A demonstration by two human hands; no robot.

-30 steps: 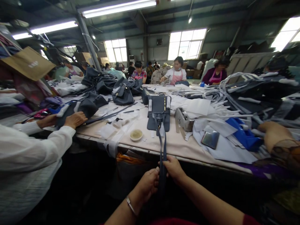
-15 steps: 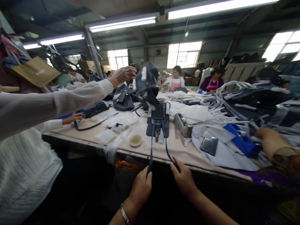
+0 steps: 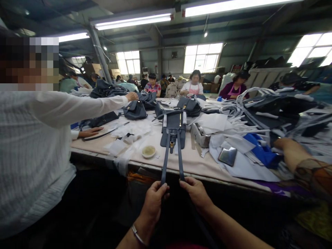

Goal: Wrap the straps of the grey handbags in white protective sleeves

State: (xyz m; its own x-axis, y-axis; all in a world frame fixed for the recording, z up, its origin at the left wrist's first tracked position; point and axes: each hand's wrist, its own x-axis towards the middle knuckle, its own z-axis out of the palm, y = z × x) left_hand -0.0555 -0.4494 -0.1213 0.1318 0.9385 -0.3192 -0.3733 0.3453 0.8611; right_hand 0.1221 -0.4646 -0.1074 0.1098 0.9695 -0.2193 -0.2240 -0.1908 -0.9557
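A dark blue backpack [image 3: 173, 125] lies on the table with a gold zip and a gold buckle facing up. Its two long straps stretch toward me over the table's front edge. My left hand [image 3: 155, 197] is closed around the left strap [image 3: 165, 164]. Between thumb and fingers, my right hand [image 3: 196, 192] pinches the right strap [image 3: 181, 160]. Both straps look fairly taut and run side by side. Just behind this backpack sits another dark bag [image 3: 190, 105].
A co-worker in a white top [image 3: 38, 131] stands at left, one arm over the bags. Nearby are a small dish [image 3: 148, 151], a metal tape dispenser [image 3: 200, 135], a phone [image 3: 227, 156], a blue dispenser [image 3: 263, 150] and wrapped straps. Another person's arm [image 3: 293, 152] rests at right.
My right hand has closed on the right strap, which is now straighter. The bag the co-worker had in the air is down behind the backpack, and that co-worker's hand has moved back left.
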